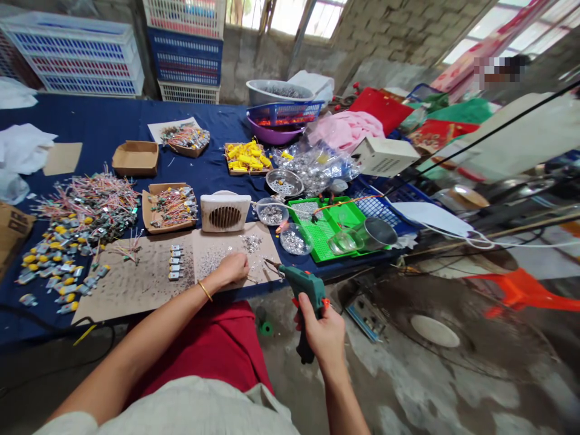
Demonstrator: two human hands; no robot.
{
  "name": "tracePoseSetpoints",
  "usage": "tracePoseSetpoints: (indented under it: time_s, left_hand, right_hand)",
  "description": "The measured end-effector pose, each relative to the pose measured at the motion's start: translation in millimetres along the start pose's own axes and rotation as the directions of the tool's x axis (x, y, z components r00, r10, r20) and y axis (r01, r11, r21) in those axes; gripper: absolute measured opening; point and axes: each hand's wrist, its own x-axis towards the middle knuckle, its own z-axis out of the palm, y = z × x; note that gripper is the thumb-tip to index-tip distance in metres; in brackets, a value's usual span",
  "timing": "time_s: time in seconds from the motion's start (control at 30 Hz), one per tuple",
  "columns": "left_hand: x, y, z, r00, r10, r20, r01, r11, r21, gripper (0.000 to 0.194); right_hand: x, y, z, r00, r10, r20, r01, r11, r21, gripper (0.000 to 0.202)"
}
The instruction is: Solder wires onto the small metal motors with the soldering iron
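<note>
My right hand [324, 335] grips the handle of a green soldering gun [302, 281] with red details, just off the table's front edge. Its pointed tip is aimed left, toward the end of the cardboard sheet [131, 296]. My left hand [233, 269] is closed over that cardboard, and what its fingers hold, if anything, is hidden. Tiny metal parts [251, 243] lie scattered around the left hand. Left of it stands a short row of small motors [174, 263]. A white vented box [225, 211] sits behind the hand.
Loose motors with wires [95, 205] are heaped at left. Behind are a cardboard tray of wired motors [172, 207] and a box of yellow parts [247, 157]. Bowls of metal bits [295, 240] and a green basket [326, 244] stand at right. Another person [501, 69] is far right.
</note>
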Motion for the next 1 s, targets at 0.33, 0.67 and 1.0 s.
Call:
tracePoseSetpoints:
  time_s: [0.33,0.67,1.0]
  left_hand:
    - [3,-3,8.1,0.998,0.022,-0.050,-0.028,0.994,-0.107,0.018]
    - [-127,-127,-45.0,0.843,-0.343,-0.415,0.100,0.857,-0.506,0.024]
    - [-183,-159,-47.6,0.666,-0.464,-0.584,0.438,0.877,-0.198,0.018]
  right_hand:
    - [0,-11,1,0.994,0.112,0.007,-0.113,0.990,0.080,0.055]
    - [1,-42,29,0.919,0.365,0.149,-0.386,0.758,0.525,0.060]
    - [9,-109,113,0.918,0.079,0.388,-0.263,0.854,0.449,0.056]
